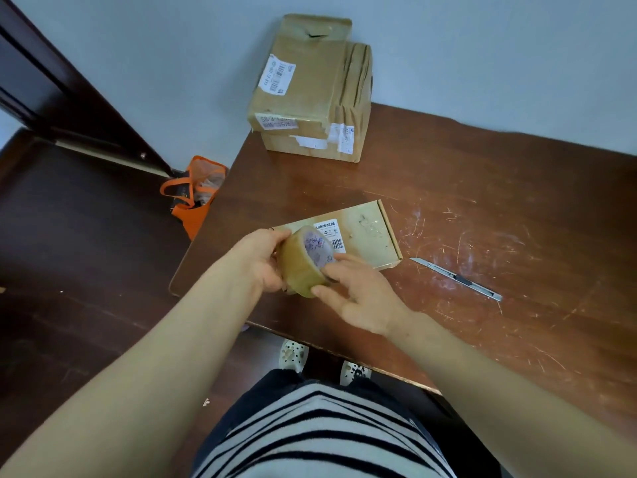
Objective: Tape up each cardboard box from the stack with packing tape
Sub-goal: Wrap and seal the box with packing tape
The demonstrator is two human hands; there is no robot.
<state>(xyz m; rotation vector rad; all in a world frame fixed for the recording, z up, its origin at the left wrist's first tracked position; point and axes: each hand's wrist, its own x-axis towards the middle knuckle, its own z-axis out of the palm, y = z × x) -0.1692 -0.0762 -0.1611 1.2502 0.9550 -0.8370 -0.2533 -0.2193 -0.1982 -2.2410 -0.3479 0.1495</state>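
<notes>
The packing tape roll [303, 267] is held in the air directly above the near-left corner of the flat cardboard box [365, 232], with its open core tilted up and toward the right. The left hand [262, 260] grips the roll from its left side, with the fingers [275, 236] curled over the top edge. The right hand [358, 294] holds the roll from the right. Its thumb presses on the outer tape surface near the bottom, and its fingers [344, 258] lie on the rim beside the core, so the roll is pinched between them.

The flat cardboard box lies on the bench [482, 201], near the bench's left edge. A white printed label with a barcode on its top face is partly hidden by the roll.

Beyond the flat box, at the far corner of the bench against the wall, stands the stack of cardboard boxes [303, 94]. The upper box rests on a lower one, and both carry white labels and tape remnants.

To the right of the flat box, just beside its near-right corner, a utility knife [455, 279] lies on the bench (blade tip toward the box).

To the left of the flat box, down on the floor, stands an orange bag [193, 201].
</notes>
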